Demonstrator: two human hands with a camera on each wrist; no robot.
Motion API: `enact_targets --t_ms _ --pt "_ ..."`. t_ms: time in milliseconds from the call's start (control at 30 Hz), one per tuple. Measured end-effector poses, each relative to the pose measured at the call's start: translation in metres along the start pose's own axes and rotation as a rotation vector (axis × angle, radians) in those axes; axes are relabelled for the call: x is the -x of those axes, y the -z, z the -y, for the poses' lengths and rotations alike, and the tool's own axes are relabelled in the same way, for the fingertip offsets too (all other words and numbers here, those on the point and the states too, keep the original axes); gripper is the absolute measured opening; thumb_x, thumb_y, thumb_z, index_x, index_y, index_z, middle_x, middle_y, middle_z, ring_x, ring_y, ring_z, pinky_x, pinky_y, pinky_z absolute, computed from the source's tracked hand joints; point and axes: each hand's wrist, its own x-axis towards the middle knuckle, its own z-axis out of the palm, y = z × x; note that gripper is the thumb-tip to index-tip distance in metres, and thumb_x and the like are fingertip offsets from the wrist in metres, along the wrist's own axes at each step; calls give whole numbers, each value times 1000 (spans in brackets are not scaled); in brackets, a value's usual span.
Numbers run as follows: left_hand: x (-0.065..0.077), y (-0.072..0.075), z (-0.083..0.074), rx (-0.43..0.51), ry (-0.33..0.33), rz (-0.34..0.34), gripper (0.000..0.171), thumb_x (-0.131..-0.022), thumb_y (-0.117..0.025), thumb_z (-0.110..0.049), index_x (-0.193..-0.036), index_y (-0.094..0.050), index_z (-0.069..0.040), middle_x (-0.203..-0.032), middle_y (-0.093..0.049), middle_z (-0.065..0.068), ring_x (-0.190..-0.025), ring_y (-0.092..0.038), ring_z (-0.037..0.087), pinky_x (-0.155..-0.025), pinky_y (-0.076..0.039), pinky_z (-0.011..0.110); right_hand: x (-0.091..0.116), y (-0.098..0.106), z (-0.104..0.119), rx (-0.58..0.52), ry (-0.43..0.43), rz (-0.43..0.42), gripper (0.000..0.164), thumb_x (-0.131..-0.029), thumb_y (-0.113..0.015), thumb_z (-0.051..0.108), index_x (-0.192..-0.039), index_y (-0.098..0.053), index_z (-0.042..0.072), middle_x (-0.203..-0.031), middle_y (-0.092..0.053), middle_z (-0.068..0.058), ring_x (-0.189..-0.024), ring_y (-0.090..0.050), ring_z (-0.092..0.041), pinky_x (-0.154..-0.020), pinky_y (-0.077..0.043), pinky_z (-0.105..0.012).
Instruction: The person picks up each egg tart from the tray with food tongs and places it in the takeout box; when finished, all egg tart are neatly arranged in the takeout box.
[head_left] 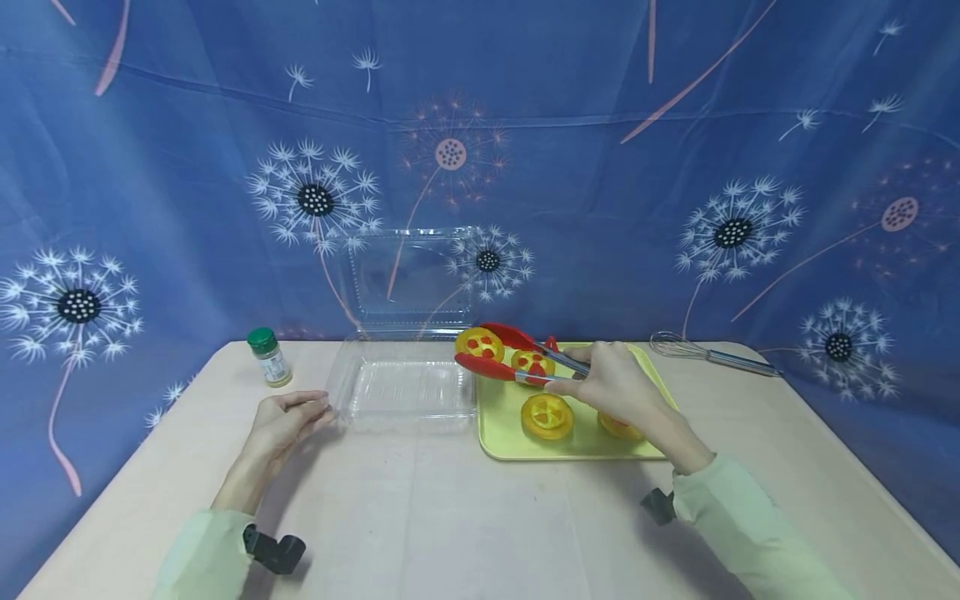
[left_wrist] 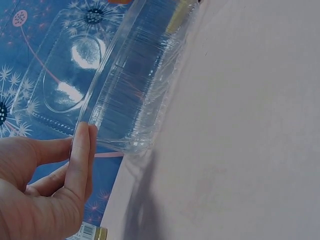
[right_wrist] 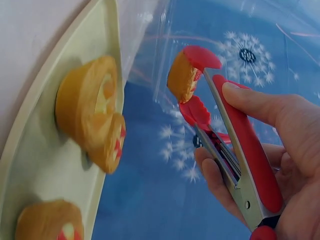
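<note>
My right hand [head_left: 618,383] grips red and silver tongs [right_wrist: 245,150] by the handles. Between their red tips sits a small golden tart [right_wrist: 180,77] with red bits on top, raised above the left edge of a pale yellow tray [head_left: 498,446]. Several more tarts lie on the tray, one with a yellow topping [head_left: 547,417] near its front. To the left stands a clear plastic clamshell box [head_left: 408,392], its lid [head_left: 408,279] standing up against the backdrop. My left hand [head_left: 281,425] pinches the box's left rim between thumb and fingers [left_wrist: 80,150].
A green-capped seasoning jar [head_left: 270,358] stands at the back left, beyond my left hand. A metal whisk [head_left: 712,354] lies at the back right behind the tray. Blue dandelion-print cloth [head_left: 585,208] hangs close behind the table's back edge.
</note>
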Motion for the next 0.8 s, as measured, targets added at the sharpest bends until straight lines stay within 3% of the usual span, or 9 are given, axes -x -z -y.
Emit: enact_targets --t_ms 233,333,400,467,533,800 --pt "0 1 1 15 -10 -1 47 -99 -51 0 -138 -34 21 -112 -58 16 -84 -66 2 -86 -59 19 -11 -20 19 -28 14 34 53 -78 -83 30 -121 -69 3 -47 -28 7 -41 -19 -9 -39 -12 -18" --pt "0 2 2 11 -13 -4 47 -99 -50 0 -138 -34 21 -115 -56 18 -84 -66 2 -87 -59 19 -14 -29 26 -38 38 53 33 -78 -83 30 -101 -75 6 -48 -29 6 -40 -22 -9 -38 -13 -18" --pt "0 1 2 8 -14 -4 47 -99 -50 0 -139 -34 21 -117 -55 20 -84 -65 2 -87 -59 20 -17 -35 30 -34 67 58 23 -78 -83 29 -82 -70 10 -50 -29 6 -40 -23 -9 -39 -14 -18" --pt "0 1 1 8 -12 -3 47 -99 -50 0 -139 -33 21 -117 -55 21 -84 -65 2 -87 -59 20 -19 -40 33 -29 80 57 31 -78 -83 29 -69 -59 11 -51 -27 6 -41 -22 -9 -40 -14 -19" --pt "0 0 1 10 -11 -3 47 -99 -50 0 -138 -34 21 -116 -55 21 -84 -65 2 -87 -59 20 -22 -46 36 -25 91 61 35 -78 -83 29 -65 -55 12 -51 -26 6 -42 -22 -10 -41 -14 -20" --pt "1 -1 0 6 -16 -15 46 -99 -50 1 -137 -35 22 -114 -56 21 -82 -66 2 -85 -59 19 -34 -66 47 -3 106 81 33 -76 -84 33 -65 -59 15 -52 -23 7 -43 -21 -10 -41 -16 -22"
